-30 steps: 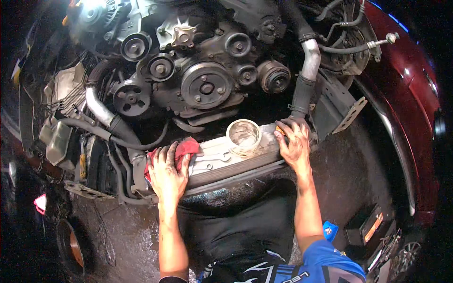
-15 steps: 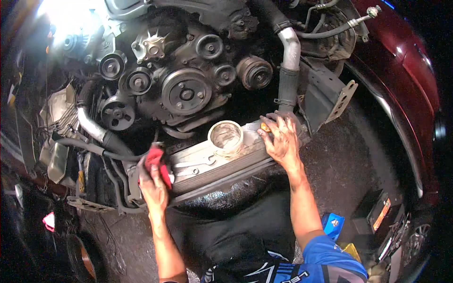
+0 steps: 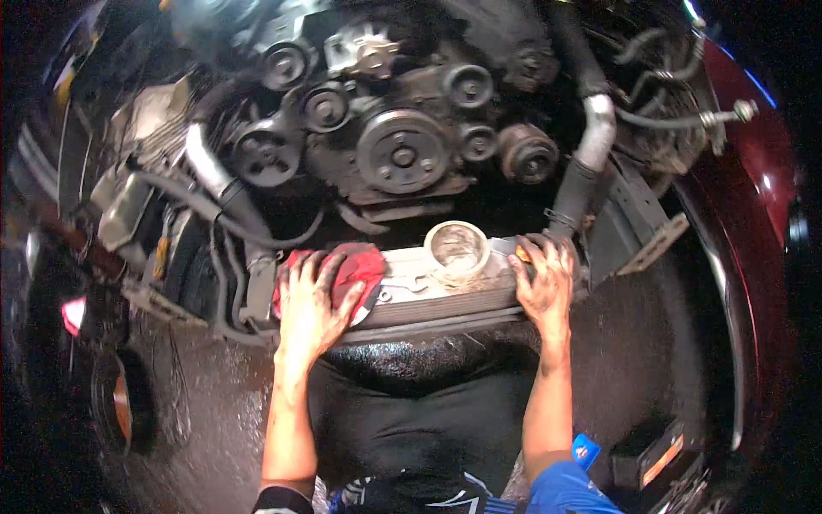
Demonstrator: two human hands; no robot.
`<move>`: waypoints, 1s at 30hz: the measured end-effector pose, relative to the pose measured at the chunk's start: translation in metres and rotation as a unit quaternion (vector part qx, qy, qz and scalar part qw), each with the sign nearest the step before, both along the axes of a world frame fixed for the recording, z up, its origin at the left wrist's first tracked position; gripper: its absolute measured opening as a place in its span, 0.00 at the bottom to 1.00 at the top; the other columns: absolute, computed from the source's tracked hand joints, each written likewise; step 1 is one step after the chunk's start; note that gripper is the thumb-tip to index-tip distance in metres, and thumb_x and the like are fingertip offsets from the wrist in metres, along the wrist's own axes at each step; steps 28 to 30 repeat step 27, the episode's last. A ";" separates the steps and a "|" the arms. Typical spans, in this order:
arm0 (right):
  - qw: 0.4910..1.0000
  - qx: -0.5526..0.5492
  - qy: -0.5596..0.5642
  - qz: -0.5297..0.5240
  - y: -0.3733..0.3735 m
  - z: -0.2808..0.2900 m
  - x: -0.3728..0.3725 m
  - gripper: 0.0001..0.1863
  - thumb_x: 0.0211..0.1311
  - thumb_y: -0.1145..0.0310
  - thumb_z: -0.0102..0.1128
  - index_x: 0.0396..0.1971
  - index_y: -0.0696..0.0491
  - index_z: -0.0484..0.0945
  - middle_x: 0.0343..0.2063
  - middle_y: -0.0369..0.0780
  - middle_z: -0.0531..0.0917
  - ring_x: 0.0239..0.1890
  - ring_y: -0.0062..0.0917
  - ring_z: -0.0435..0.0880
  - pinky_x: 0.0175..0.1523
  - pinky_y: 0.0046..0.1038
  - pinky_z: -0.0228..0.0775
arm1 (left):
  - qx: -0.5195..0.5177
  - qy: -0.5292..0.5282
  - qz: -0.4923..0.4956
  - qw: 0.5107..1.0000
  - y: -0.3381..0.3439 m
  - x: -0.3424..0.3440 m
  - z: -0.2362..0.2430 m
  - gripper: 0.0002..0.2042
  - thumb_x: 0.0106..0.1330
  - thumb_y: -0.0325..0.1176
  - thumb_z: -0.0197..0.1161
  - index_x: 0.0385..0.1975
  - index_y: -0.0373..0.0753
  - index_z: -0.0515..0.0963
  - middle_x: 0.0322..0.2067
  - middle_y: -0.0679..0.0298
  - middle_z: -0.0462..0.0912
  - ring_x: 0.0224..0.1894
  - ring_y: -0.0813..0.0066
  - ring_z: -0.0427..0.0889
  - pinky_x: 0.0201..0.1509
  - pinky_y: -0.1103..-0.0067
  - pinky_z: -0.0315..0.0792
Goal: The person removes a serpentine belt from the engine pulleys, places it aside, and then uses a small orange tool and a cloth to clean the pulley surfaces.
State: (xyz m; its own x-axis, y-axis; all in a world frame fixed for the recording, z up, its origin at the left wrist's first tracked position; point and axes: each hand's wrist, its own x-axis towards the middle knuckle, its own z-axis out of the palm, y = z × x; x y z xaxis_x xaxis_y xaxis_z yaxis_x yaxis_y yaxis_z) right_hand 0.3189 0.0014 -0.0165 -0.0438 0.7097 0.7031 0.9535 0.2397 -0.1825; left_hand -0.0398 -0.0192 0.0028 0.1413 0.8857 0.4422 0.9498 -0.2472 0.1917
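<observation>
My left hand (image 3: 315,300) lies over a bunched red cloth (image 3: 366,264) at the left end of a finned radiator (image 3: 437,307), fingers bent over the fabric and thumb to the right. Dark grime covers its fingers. At the radiator's right end, my right hand (image 3: 545,283) is closed around an orange-handled tool (image 3: 523,254); most of it is hidden under the fingers. Between the hands stands a round, pale tub (image 3: 455,277) with smeared residue inside. A metal wrench (image 3: 415,283) lies to the tub's left, partly beside the cloth.
Beyond the radiator is an engine front with a large crank pulley (image 3: 402,154) and several smaller pulleys. Hoses with metal pipes flank it, the left pipe (image 3: 205,158) and right pipe (image 3: 597,133). A dark red fender (image 3: 758,171) borders the right. A box (image 3: 655,454) sits lower right.
My left hand has brought the red cloth down onto the radiator's left end and spread over it. My right hand keeps its place on the tool. The whole view has shifted.
</observation>
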 end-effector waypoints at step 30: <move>1.000 -0.019 -0.020 -0.004 0.001 0.006 -0.010 0.35 0.68 0.52 0.58 0.71 0.50 0.62 0.64 0.50 0.71 0.65 0.48 0.70 0.70 0.47 0.57 | -0.120 -0.068 0.027 0.990 0.032 -0.009 0.009 0.31 0.72 0.59 0.49 0.46 0.32 0.83 0.48 0.46 0.81 0.56 0.51 0.77 0.66 0.59 0.64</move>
